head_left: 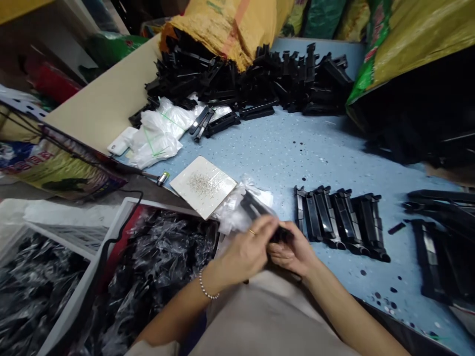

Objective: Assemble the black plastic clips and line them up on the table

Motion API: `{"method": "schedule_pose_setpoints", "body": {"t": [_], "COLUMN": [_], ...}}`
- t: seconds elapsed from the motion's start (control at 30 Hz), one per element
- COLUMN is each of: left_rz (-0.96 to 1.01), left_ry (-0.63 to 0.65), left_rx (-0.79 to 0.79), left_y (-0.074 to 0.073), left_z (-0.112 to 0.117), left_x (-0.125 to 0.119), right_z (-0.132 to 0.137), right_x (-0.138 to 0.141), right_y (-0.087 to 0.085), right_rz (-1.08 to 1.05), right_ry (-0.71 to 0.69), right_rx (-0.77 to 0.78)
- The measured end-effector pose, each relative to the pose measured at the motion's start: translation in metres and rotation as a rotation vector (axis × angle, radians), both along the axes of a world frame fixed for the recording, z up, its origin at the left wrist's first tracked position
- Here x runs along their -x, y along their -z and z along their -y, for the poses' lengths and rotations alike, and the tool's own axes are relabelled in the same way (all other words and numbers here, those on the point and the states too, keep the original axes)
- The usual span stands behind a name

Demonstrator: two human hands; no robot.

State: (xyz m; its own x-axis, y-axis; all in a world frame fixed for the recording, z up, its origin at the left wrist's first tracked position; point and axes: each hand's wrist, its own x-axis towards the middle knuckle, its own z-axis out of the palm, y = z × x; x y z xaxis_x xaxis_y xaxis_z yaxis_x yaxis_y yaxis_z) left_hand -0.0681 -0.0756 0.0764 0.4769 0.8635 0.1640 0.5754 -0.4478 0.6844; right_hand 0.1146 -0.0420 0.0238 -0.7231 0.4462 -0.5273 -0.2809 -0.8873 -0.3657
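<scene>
A long black plastic part, blurred by motion, is held in front of my body at the table's near edge. My left hand, with a ring and a beaded bracelet, closes around its near portion. The fingers of my right hand are curled on the near end of the black part, touching my left hand. Clear plastic bags lie just beyond, partly behind the part. Left of them is a white square tile strewn with tiny bits. Several similar black parts stand in a row to the right.
A heap of black parts spills from a yellow sack at the back. Crates of bagged black pieces stand at lower left. Another sack rises at right. More bags lie near a white object.
</scene>
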Motion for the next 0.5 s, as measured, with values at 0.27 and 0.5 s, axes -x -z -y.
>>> {"method": "schedule_pose_setpoints", "body": {"t": [0.27, 0.5], "left_rz": [0.064, -0.287], "left_ry": [0.009, -0.302], "left_rx": [0.069, 0.519], "left_y": [-0.028, -0.057], "left_z": [0.014, 0.047], "left_x": [0.018, 0.154], "right_z": [0.009, 0.005], "right_x": [0.001, -0.001], "right_y": [-0.044, -0.05], "right_rz": [0.432, 0.259], "right_ry": [-0.297, -0.22], "right_rx": [-0.784, -0.674]}}
